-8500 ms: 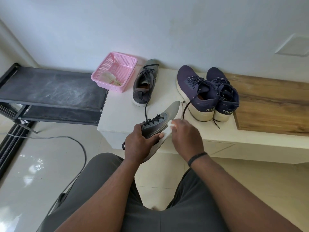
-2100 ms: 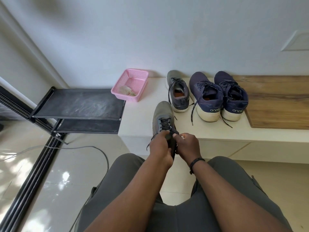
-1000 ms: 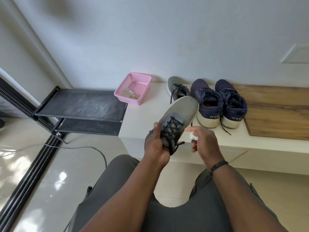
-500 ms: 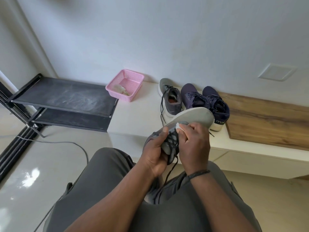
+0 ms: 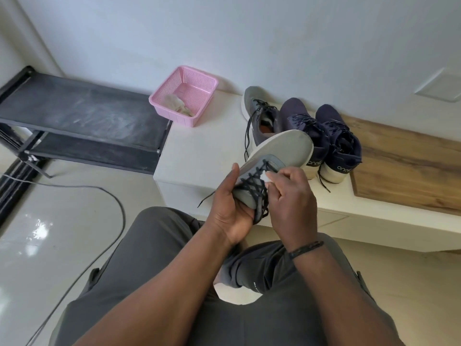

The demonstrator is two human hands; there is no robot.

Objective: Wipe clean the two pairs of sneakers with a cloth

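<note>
Head view, left hand: your left hand (image 5: 232, 208) cups the grey sneaker (image 5: 272, 168) from below at its heel end, fingers curled under it and thumb laid along its side, so the laced top faces you and stays steady for wiping.
Head view, right hand: your right hand (image 5: 291, 196) has its fingers curled, pinching a small white cloth (image 5: 267, 176) against the upper just beside the laces; that grip likely lets you rub with pressure.
Sneaker in hand: it is lifted off the table (image 5: 204, 156), toe pointing away, over your lap.
Waiting shoes: the second grey sneaker (image 5: 259, 116) and the navy pair (image 5: 324, 136) stand together on the table near the wall, within reach.
Pink basket (image 5: 184, 96): at the table's left corner, holding a crumpled rag, apart from the shoes.
</note>
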